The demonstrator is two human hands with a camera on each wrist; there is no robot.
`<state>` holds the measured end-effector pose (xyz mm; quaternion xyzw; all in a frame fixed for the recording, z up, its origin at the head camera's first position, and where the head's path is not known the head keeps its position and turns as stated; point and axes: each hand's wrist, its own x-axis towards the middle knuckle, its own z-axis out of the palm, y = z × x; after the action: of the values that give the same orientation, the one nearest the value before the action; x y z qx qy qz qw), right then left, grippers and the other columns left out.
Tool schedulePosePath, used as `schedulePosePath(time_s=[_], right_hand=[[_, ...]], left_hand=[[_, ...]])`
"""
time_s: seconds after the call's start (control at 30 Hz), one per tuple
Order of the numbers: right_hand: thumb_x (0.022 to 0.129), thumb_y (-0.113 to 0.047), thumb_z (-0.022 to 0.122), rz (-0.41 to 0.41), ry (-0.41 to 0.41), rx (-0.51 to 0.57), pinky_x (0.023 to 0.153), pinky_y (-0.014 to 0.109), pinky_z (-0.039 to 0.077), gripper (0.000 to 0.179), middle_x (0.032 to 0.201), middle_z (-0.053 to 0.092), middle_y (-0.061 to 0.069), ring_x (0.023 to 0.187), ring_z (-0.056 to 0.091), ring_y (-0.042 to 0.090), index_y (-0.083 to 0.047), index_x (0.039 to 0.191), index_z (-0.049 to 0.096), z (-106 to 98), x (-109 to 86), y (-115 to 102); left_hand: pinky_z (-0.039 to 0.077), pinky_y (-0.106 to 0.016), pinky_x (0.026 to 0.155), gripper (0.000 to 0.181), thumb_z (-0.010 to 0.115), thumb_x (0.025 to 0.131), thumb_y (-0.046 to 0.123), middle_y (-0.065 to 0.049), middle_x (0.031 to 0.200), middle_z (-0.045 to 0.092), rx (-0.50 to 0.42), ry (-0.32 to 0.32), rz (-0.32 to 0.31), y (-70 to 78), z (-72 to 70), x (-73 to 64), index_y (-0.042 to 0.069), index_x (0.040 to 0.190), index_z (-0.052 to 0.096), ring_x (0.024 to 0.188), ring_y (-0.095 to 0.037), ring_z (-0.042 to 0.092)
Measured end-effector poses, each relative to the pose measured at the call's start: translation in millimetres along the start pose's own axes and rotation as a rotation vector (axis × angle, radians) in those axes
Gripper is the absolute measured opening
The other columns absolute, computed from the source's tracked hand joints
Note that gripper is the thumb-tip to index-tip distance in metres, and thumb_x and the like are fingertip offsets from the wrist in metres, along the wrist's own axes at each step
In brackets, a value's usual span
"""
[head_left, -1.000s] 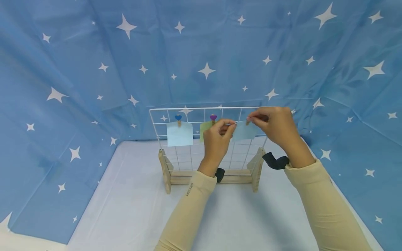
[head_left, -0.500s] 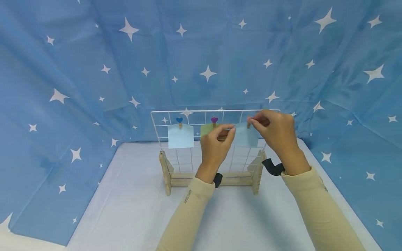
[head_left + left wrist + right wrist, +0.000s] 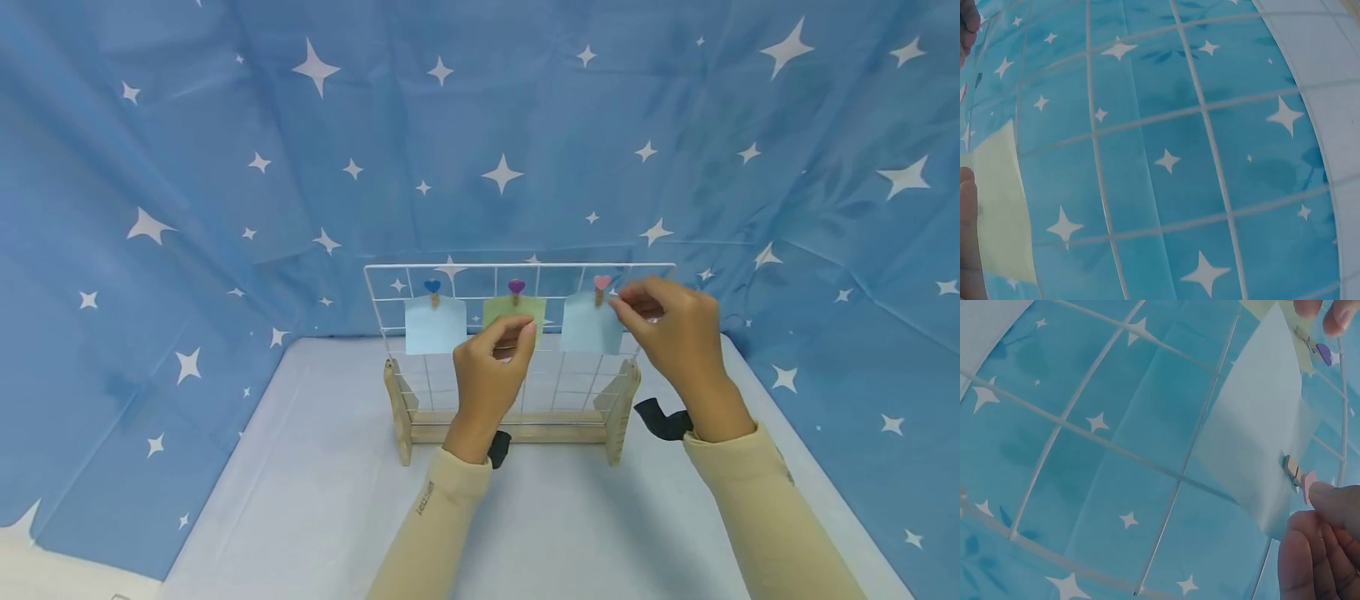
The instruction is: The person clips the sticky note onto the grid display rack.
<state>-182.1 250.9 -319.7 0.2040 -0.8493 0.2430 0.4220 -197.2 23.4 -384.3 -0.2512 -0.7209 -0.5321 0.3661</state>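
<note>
A white wire grid [image 3: 465, 297] carries three paper squares, each under a small wooden clothespin with a heart. At its right hangs a light blue paper [image 3: 590, 327] under a pink-heart clothespin [image 3: 601, 288]. My right hand [image 3: 671, 325] is just right of that clothespin; in the right wrist view its thumb tip overlaps the edge of the pink heart [image 3: 1308, 485]. Over the lower part of the middle green paper [image 3: 501, 308] comes my left hand [image 3: 491, 367], fingers bent loosely, holding nothing. Above it shows a purple-heart clothespin [image 3: 516, 289].
The left paper [image 3: 436, 327], also light blue, hangs from a blue-heart clothespin [image 3: 432, 290]. Wooden feet [image 3: 397, 408] and a crossbar [image 3: 551, 432] support the grid on a white table [image 3: 315, 500]. A blue star-patterned cloth [image 3: 480, 108] stands behind and at both sides.
My right hand has let go of the pink-heart clothespin and sits slightly right of it. My left hand has moved left and down, away from the right-hand paper's edge.
</note>
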Motion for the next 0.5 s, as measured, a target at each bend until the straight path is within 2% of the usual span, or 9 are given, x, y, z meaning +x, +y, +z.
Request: schedulePosePath(time_s=[0.1,0.17,0.23,0.33,0.4,0.5], right_hand=[[0.085,0.007,0.087,-0.019,-0.003,0.014,0.081,0.004,0.043,0.015,0.087,0.077,0.019,0.073,0.076,0.033,0.007,0.096,0.077,-1,-7.6,2],[0.084,0.004,0.087,-0.035,-0.004,0.012,0.084,0.005,0.043,0.020,0.091,0.078,0.020,0.078,0.076,0.035,0.008,0.101,0.077,-1,-14.6,3],[0.085,-0.001,0.087,-0.044,0.003,-0.001,0.083,0.017,0.052,0.024,0.096,0.078,0.021,0.083,0.076,0.036,0.008,0.105,0.078,-2,-23.1,4],[0.090,-0.015,0.081,-0.042,0.013,-0.007,0.080,0.046,0.061,0.032,0.104,0.079,0.023,0.092,0.076,0.041,0.008,0.112,0.077,-3,-36.4,6],[0.095,-0.028,0.074,-0.029,0.012,0.002,0.082,0.061,0.060,0.042,0.110,0.078,0.025,0.100,0.074,0.045,0.008,0.116,0.076,-4,-46.0,6],[0.104,-0.055,0.061,0.009,-0.003,0.012,0.091,0.073,0.054,0.065,0.123,0.075,0.026,0.114,0.069,0.049,0.005,0.126,0.074,-5,-61.8,6]], left_hand=[[0.066,-0.030,0.077,0.013,0.073,0.101,0.007,-0.013,0.096,0.082,0.061,0.021,0.051,-1.3,-9.8,-6.8,-0.001,0.108,0.081,0.084,-0.027,0.080],[0.066,-0.035,0.078,0.015,0.073,0.100,0.007,-0.013,0.099,0.082,0.123,0.035,0.083,-2.5,-16.7,-12.6,0.000,0.110,0.080,0.087,-0.028,0.080],[0.066,-0.041,0.082,0.018,0.072,0.100,0.009,-0.014,0.106,0.082,0.180,0.040,0.098,-3.6,-23.1,-19.7,0.001,0.113,0.080,0.094,-0.031,0.079],[0.062,-0.049,0.094,0.025,0.069,0.101,0.016,-0.012,0.118,0.080,0.261,0.041,0.100,-6.7,-33.9,-33.8,0.003,0.120,0.080,0.111,-0.034,0.075],[0.056,-0.055,0.104,0.032,0.064,0.106,0.024,-0.012,0.127,0.078,0.301,0.034,0.088,-9.7,-42.0,-45.3,0.004,0.126,0.078,0.124,-0.037,0.069],[0.046,-0.065,0.111,0.045,0.055,0.112,0.038,-0.014,0.141,0.071,0.354,0.012,0.062,-14.9,-54.3,-63.2,0.005,0.138,0.073,0.138,-0.041,0.059]])
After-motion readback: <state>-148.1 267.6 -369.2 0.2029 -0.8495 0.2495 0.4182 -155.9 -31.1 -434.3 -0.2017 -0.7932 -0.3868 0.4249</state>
